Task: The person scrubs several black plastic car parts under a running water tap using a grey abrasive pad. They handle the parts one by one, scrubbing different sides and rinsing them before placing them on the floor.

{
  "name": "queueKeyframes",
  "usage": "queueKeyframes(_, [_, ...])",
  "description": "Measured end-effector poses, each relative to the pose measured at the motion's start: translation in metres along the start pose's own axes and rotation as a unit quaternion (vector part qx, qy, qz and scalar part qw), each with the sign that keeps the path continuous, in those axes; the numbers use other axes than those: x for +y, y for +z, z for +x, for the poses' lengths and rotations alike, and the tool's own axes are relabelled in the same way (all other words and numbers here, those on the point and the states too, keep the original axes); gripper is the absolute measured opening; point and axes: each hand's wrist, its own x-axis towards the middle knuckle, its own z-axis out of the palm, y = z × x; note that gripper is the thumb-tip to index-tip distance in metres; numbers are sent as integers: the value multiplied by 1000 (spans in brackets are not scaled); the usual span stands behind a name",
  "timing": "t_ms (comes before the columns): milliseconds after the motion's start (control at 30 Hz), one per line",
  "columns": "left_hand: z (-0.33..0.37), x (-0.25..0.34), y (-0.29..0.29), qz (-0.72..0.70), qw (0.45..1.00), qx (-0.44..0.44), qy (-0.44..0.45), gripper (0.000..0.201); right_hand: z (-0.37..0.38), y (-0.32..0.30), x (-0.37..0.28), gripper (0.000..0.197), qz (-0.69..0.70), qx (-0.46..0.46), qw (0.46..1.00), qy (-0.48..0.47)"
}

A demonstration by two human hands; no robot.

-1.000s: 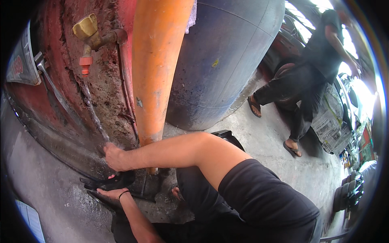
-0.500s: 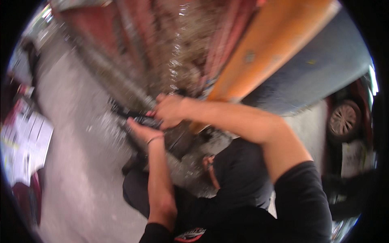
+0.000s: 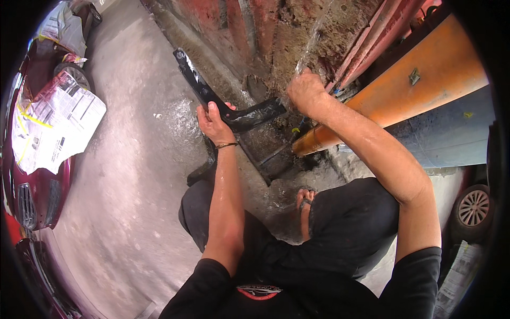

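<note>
My left hand (image 3: 215, 122) grips a wet black angled trim piece (image 3: 260, 115) near its bend, with the thumb on top. One arm of the piece points up and away to the left, streaked with white. Its other arm reaches right, and its end lies just short of my right hand (image 3: 307, 91). That hand is closed in a fist under a thin stream of water (image 3: 314, 40). Whatever the fist may hold is hidden by its fingers. Below the piece, the ground is wet and dark.
A rusty red wall (image 3: 234, 32) rises ahead. To the right lean an orange panel (image 3: 396, 87) and a grey panel (image 3: 441, 135). On the left stands a dark red car part-covered with paper (image 3: 64, 119). A car wheel (image 3: 473, 207) shows at far right.
My right hand has left the trim piece and moved up and right to the falling water. The left hand has kept its grip, and the piece is now held out further forward.
</note>
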Motion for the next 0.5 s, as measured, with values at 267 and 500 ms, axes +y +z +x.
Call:
queueKeyframes(267, [13, 49, 18, 301, 930, -162, 137, 48, 1, 27, -25, 27, -33, -77, 996, -29])
queueKeyframes(500, [13, 63, 13, 378, 901, -210, 39, 47, -6, 36, -34, 29, -35, -135, 989, -54])
